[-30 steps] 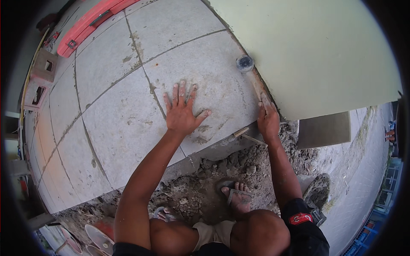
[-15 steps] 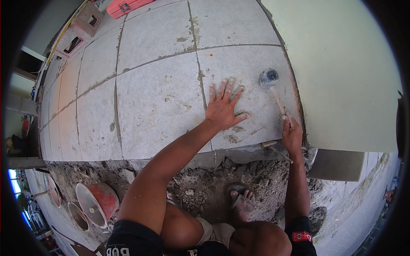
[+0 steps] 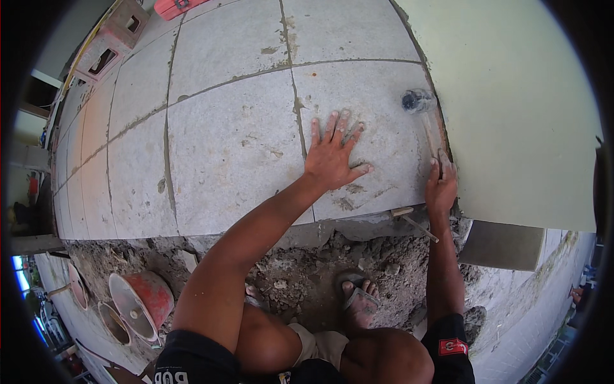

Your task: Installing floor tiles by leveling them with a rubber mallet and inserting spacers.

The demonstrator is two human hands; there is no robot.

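Observation:
My left hand [image 3: 332, 160] lies flat with spread fingers on a large grey floor tile [image 3: 377, 150], its fingertips dusted with mortar. Beside the wall, my right hand [image 3: 440, 187] is wrapped round the pale handle of a rubber mallet [image 3: 419, 101]. The mallet's dark head, slightly blurred, is over the tile's right side, close to the wall edge. A trowel or similar small tool with a wooden handle [image 3: 402, 211] lies at the tile's near edge, beside my right forearm; its full shape is hard to make out.
Rubble and soil [image 3: 300, 275] lie below the tiled edge, around my feet. Red buckets [image 3: 150, 297] stand at lower left. A pale wall [image 3: 505, 115] rises on the right, with a loose grey tile [image 3: 502, 246] near its base. A pink crate [image 3: 105, 51] and a red case [image 3: 173, 6] sit far left.
The mallet head has shifted right and a little farther away, toward the wall, with my right hand. My left hand stays flat on the tile. The view has shifted slightly.

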